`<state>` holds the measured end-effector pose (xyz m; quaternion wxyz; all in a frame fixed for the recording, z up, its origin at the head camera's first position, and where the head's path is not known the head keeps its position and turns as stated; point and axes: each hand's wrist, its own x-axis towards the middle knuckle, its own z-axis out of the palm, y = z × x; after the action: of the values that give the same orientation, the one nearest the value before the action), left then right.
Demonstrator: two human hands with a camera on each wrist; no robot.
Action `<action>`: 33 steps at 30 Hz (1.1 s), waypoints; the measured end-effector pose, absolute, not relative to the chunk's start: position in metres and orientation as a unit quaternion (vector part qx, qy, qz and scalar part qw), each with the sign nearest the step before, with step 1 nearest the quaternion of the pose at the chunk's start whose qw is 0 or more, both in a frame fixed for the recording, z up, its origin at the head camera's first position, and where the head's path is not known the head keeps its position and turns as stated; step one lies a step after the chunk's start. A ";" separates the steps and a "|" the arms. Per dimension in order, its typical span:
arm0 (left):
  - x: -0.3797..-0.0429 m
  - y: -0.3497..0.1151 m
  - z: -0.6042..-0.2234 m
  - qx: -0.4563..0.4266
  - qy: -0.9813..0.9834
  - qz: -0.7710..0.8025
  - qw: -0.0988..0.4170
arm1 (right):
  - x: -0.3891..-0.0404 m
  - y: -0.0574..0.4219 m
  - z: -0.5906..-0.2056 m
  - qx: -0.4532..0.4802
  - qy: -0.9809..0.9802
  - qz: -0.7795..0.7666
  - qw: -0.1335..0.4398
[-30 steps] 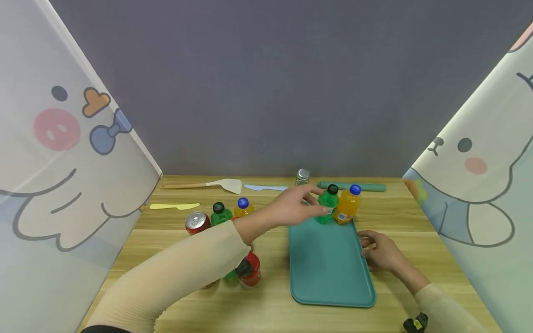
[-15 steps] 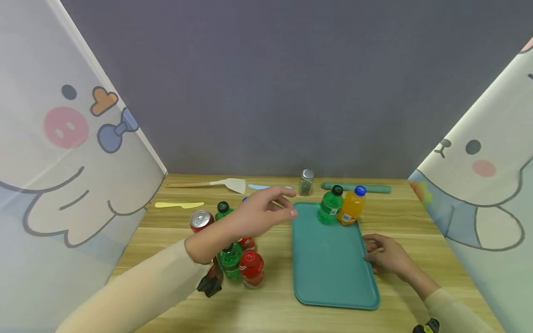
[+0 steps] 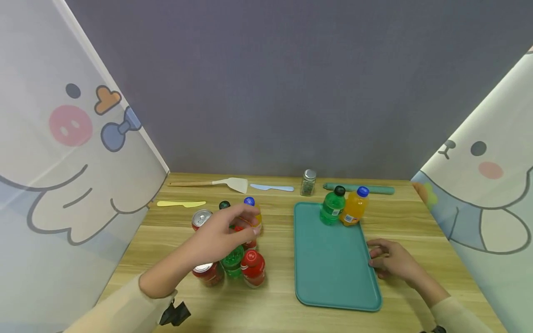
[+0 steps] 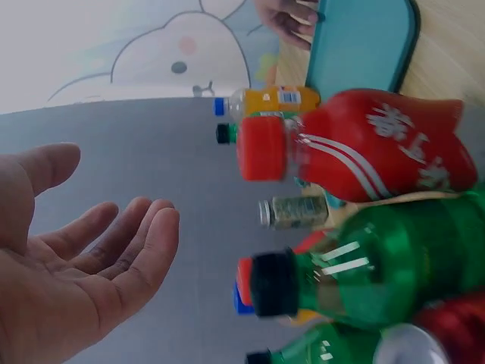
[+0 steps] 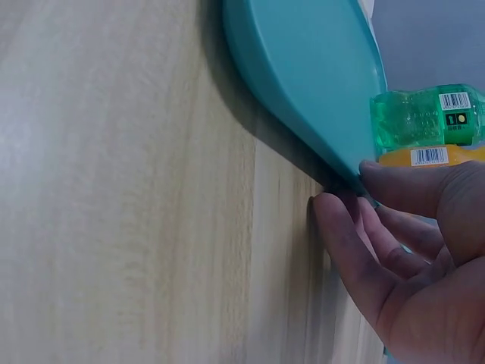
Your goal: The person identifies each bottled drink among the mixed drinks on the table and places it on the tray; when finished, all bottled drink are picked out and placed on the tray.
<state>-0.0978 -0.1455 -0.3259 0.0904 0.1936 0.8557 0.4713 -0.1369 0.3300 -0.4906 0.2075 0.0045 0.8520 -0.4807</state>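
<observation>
My left hand is raised over a cluster of drinks on the left, fingers loosely bent and holding nothing. Under and around it stand a red-labelled bottle, a green bottle, red cans and an orange bottle with a blue cap; the hand partly hides several. On the right, my right hand pinches the right rim of a teal tray, thumb on top and fingers below the edge. A green bottle and an orange bottle stand at the tray's far right corner.
Along the back lie a spatula, a pale blue knife and a green rod, with a spice jar upright between them. A yellow knife lies at left. Grey and cartoon-printed walls enclose the table.
My left hand has let go of the green bottle on the tray and moved left to above the drink cluster. My right hand has stayed at the tray's rim.
</observation>
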 end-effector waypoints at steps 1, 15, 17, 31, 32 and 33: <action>-0.095 -0.149 -0.327 0.190 0.858 0.468 0.089 | -0.137 0.330 -0.491 0.006 0.852 -0.480 0.208; -0.065 -0.155 -0.348 0.186 0.882 0.418 0.116 | -0.136 0.332 -0.494 0.007 0.851 -0.483 0.207; -0.064 -0.154 -0.351 0.183 0.885 0.413 0.115 | -0.136 0.331 -0.494 0.007 0.851 -0.483 0.206; -0.057 -0.145 -0.369 0.170 0.910 0.363 0.110 | -0.135 0.330 -0.497 0.005 0.849 -0.488 0.202; -0.057 -0.144 -0.371 0.175 0.912 0.358 0.103 | -0.136 0.330 -0.497 0.006 0.850 -0.487 0.201; -0.056 -0.143 -0.372 0.179 0.913 0.354 0.098 | -0.136 0.330 -0.497 0.007 0.851 -0.485 0.199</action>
<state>-0.0564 -0.1433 -0.3723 0.0979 0.1794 0.9128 0.3535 -0.1361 0.3300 -0.4973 0.1990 0.0074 0.8513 -0.4854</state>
